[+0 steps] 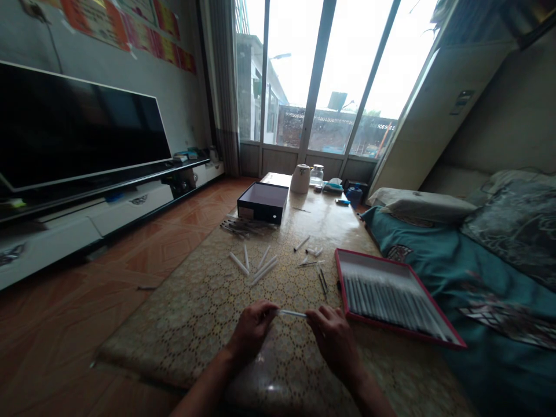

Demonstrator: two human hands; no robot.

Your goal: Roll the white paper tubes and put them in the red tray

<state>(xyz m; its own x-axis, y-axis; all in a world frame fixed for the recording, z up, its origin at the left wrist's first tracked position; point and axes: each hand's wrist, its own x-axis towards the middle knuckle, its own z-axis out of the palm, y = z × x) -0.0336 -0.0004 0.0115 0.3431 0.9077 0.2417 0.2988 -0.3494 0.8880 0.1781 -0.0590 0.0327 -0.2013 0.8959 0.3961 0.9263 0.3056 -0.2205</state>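
Daylight comes through the tall windows [339, 75] at the far end of the room, with a television [82, 127] along the left wall and a teal-covered seat [391, 229] on the right. Before you, the patterned surface [174, 313] stretches toward the glass. Near its close edge you hold a slim pen-like piece [293, 314] roughly level between your hands: the fingers of your left hand [254, 330] pinch one end, and those of your right hand [332, 333] grip the other. Beyond your hands lie loose white tubes [264, 270] and, further right, a few thin dark pieces [322, 281]. A red-rimmed box [373, 265] to your right holds a row of pens [391, 301]. Farther off, a dark open box [260, 216] sits near a pale kettle [300, 179].
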